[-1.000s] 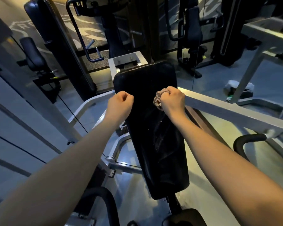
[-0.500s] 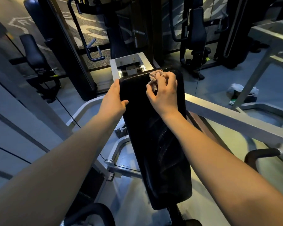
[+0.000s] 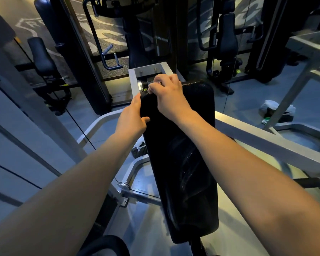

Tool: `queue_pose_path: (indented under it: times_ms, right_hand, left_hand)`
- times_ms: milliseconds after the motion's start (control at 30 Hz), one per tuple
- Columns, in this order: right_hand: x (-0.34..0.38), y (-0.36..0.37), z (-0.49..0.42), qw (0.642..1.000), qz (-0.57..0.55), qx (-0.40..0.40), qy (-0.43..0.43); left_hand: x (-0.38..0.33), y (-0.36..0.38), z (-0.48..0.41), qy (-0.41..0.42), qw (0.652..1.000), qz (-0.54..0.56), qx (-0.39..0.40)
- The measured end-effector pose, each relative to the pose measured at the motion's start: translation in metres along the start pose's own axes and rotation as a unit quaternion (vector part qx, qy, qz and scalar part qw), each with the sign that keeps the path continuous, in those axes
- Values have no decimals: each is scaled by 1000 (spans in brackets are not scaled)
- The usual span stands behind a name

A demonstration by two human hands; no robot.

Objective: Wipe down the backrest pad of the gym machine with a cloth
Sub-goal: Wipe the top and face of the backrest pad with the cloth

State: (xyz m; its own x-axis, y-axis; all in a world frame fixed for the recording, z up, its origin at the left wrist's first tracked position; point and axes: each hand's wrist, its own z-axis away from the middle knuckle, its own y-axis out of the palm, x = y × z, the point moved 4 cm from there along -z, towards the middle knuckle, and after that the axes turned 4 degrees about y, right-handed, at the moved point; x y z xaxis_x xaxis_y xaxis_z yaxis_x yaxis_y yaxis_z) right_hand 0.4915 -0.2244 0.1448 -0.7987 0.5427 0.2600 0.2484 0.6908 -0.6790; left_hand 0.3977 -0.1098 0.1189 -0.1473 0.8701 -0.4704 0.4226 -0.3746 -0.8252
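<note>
- The long black vinyl backrest pad [image 3: 188, 163] is seen sloping away between the two forearms, carried on a grey metal machine frame [image 3: 266, 143].
- The right hand [image 3: 169, 97] is curled over the pad's top left corner. A small pale crumpled cloth [image 3: 150, 89] is gripped beneath it, with only a scrap shown.
- The left hand [image 3: 132, 119] is laid against the pad's left edge, fingers straight, thumb on the front face; nothing is held.
- Wiping of the top edge is judged to be in hand.
- Next, the cloth would need to be drawn across toward the right corner under firm pressure.
- White lettering [image 3: 31, 23] at upper left cannot be read; no brand is made out.
</note>
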Motion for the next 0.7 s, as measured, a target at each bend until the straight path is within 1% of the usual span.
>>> queue_pose_path:
  times_ms: [67,133,167,233,300,367,400,467,533,600,633,700]
  right_hand:
    - [3,-1,-18,996,31,85,2]
    - [6,-4,-28,987,27,158,-4]
    - [3,-10,-30,984,21,179,-2]
    - [-12,-25,-30,980,42,193,3]
    - [-43,-39,-28,979,87,181,37]
    - [-73,-47,-24,978,101,153,95]
    - [-76,-47,-22,978,103,137,120]
    - [-56,-37,-17,982,88,94,139]
    - [-15,-22,-11,991,26,74,111]
    - [19,-6,-2,996,-35,61,48]
    - [25,-3,2,997,-39,58,26]
    - [13,-8,5,999,-11,39,-17]
  left_hand:
    - [4,2,0,-10,1000,4,-2]
    - [7,2,1,-13,1000,8,-6]
    - [6,1,2,-10,1000,9,-5]
    - [5,0,2,-4,1000,8,0]
    - [5,-2,2,-5,1000,12,8]
    - [6,-2,3,-5,1000,16,14]
    - [6,-2,4,-6,1000,16,14]
    - [5,-1,5,-7,1000,17,11]
    - [3,-2,5,-6,1000,12,4]
    - [2,-2,5,-9,1000,0,2]
    - [1,-3,5,-10,1000,-6,4]
    - [1,-4,4,-17,1000,-11,13]
